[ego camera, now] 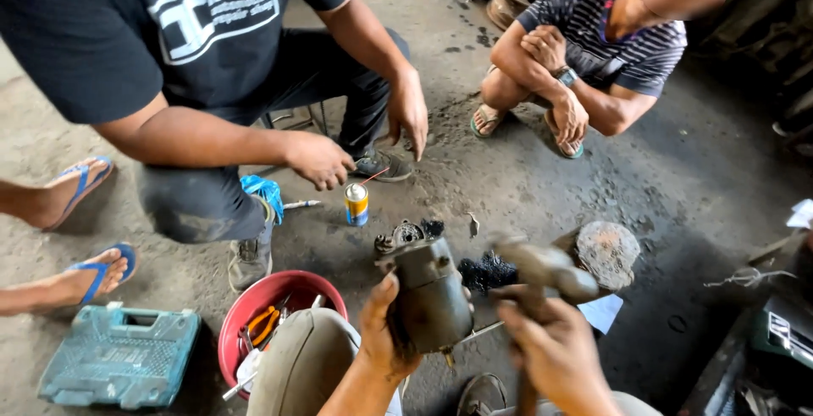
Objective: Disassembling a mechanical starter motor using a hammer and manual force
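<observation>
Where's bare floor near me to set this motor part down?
Bare concrete lies right of the round grimy disc, toward the squatting person's sandals. Another patch sits between the spray can and red basin. Crowded: around the black debris pile, under the left hand and right hand.

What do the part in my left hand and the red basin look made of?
The cylindrical part in the left hand looks like cast metal: dull grey-brown, grimy, greasy. The red basin looks plastic: smooth, even-coloured, thin-rimmed.
</observation>
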